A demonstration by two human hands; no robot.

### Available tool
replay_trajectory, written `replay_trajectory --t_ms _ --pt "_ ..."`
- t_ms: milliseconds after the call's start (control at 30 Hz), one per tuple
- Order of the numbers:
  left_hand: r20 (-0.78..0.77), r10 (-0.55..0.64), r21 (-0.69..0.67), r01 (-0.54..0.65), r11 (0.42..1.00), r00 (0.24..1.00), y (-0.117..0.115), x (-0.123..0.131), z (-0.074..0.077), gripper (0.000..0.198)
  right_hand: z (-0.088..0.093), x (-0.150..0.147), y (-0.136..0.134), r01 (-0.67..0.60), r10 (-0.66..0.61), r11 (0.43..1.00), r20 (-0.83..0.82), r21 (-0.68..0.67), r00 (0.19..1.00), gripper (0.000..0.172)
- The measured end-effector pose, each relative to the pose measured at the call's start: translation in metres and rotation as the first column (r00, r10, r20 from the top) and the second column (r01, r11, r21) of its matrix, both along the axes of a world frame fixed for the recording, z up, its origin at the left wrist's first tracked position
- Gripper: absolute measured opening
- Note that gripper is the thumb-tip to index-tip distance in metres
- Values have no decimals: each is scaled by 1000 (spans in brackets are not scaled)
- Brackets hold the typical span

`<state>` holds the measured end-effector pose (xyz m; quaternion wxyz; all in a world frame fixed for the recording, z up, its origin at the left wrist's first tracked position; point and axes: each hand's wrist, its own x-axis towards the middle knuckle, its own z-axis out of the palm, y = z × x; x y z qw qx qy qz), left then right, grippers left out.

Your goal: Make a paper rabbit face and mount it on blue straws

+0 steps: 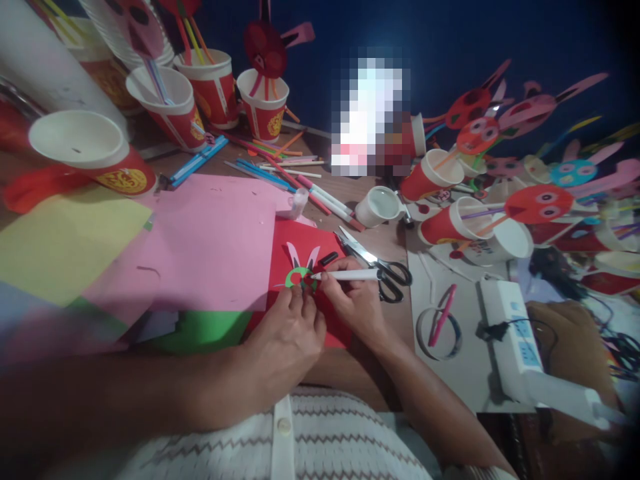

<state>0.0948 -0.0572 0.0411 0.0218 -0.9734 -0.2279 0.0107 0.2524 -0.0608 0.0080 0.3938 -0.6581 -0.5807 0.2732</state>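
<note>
Right hand (357, 303) has a white pen (353, 275) pinched in its fingers, tip right at the green bunny (290, 275) with 2 pink ears (291, 253). It's on red paper (320, 233), left hand (287, 337) fingers bunched together at its lower edge. Scissors (369, 256) just beside.

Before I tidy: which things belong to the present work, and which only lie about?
Likely in use:
- white marker in right hand
- green paper face with pink ears, at left hand
- red paper sheet

Likely lying about:
- white plastic power strip
- round white cup
</note>
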Motion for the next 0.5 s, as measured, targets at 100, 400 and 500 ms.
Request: replay_trajectory --t_ms 100,400,500 --pt "-1 4 -4 -4 1000 1000 1 0 1 33 1 0 0 3 -3 1000 -4 1 1000 6" --pt "-25 -2 11 3 1000 1000 1 0 -1 37 2 1 -2 30 -31 999 -17 -17 999 6" --pt "-21 -4 7 4 1000 1000 1 0 -1 37 1 2 -3 19 -20 1000 -36 -8 999 5"
